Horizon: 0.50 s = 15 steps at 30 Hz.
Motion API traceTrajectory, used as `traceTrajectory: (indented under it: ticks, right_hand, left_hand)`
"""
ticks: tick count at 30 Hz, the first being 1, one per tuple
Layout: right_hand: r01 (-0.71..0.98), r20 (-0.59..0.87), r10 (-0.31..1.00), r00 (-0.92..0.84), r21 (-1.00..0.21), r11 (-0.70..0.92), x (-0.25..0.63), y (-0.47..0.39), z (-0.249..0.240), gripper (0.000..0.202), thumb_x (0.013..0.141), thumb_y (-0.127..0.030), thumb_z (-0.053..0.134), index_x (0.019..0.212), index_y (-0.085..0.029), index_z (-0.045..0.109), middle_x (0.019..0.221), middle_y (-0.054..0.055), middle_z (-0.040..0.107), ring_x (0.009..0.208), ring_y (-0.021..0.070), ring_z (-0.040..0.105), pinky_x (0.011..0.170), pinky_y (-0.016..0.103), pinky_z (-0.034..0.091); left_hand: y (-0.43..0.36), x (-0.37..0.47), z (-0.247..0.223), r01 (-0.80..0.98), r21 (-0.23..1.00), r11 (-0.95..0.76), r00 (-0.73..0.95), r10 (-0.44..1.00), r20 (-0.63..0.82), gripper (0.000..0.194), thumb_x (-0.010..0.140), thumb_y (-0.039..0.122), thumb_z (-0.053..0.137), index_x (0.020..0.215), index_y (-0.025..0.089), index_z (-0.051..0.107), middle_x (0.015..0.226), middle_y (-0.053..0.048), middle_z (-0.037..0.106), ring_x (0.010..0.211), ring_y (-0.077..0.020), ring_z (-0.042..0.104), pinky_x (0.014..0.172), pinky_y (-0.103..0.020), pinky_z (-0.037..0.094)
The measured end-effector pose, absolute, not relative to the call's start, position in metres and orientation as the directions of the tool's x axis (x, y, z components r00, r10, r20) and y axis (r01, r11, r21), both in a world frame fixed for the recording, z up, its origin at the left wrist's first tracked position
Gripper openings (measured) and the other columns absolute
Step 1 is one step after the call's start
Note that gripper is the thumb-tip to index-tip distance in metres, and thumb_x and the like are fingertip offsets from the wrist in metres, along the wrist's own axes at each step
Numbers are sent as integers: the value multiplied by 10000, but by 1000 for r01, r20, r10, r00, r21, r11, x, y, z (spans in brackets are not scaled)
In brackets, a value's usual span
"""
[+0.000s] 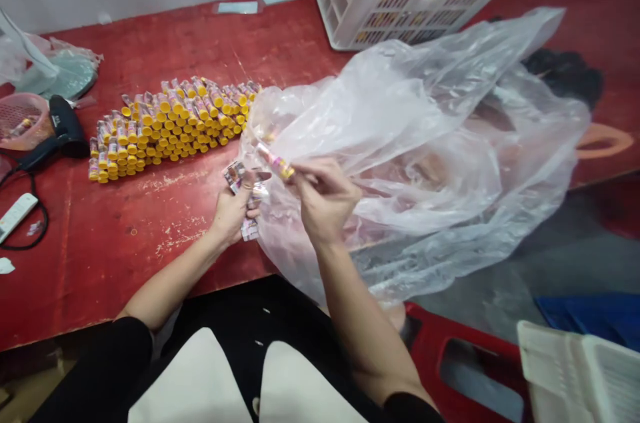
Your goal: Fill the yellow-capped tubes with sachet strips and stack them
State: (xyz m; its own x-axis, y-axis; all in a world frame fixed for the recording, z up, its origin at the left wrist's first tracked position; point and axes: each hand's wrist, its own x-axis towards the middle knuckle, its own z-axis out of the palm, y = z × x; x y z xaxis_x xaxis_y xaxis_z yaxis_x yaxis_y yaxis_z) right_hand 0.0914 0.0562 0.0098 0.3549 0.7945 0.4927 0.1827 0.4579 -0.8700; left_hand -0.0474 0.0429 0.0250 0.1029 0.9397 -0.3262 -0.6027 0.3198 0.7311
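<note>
My right hand [327,200] pinches a small yellow-capped tube [276,162] by its capped end, the tube pointing up and to the left. Closed around a few flat printed wrappers [249,228] is my left hand [235,210], just left of the tube. A large clear plastic bag [400,116] lies under and beyond my right hand; its contents are blurred. Left of the bag, many similar tubes are stacked in a pile [173,123], yellow caps facing me.
A white plastic crate [345,16] filled with tubes stands at the back right. On the left are a dark hair dryer [67,126], a pink basket [37,136] and a white power strip [17,216]. A red stool [430,336] and pale crate [555,370] sit lower right.
</note>
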Motion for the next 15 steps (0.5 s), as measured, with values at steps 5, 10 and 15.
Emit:
traceTrajectory:
  ticks: [5, 10, 15]
  right_hand:
    - [415, 489, 846, 212, -829, 375, 53, 227, 5, 128, 843, -120, 626, 825, -146, 751, 860, 48, 691, 858, 160, 658, 837, 341, 583]
    - [608, 437, 899, -7, -712, 351, 32, 255, 20, 175, 872, -91, 612, 969, -153, 744, 1029, 95, 732, 985, 191, 664, 981, 378, 546]
    - [587, 622, 751, 223, -701, 406, 124, 105, 30, 269, 1045, -345, 469, 1145, -240, 695, 1071, 54, 697, 955, 170, 686, 854, 340, 572]
  left_hand:
    - [51, -81, 9, -605, 750, 269, -59, 924, -379, 553, 679, 615, 871, 796, 120, 653, 605, 56, 470, 443, -10, 365, 383, -133, 219]
    - [38, -108, 7, -528, 804, 274, -132, 908, -397, 568, 595, 596, 924, 791, 117, 691, 639, 23, 546, 448, -15, 390, 375, -134, 258]
    - [22, -98, 17, -436, 815, 382, 173, 924, -341, 472, 684, 544, 896, 819, 119, 741, 567, 44, 473, 411, -16, 332, 363, -145, 223]
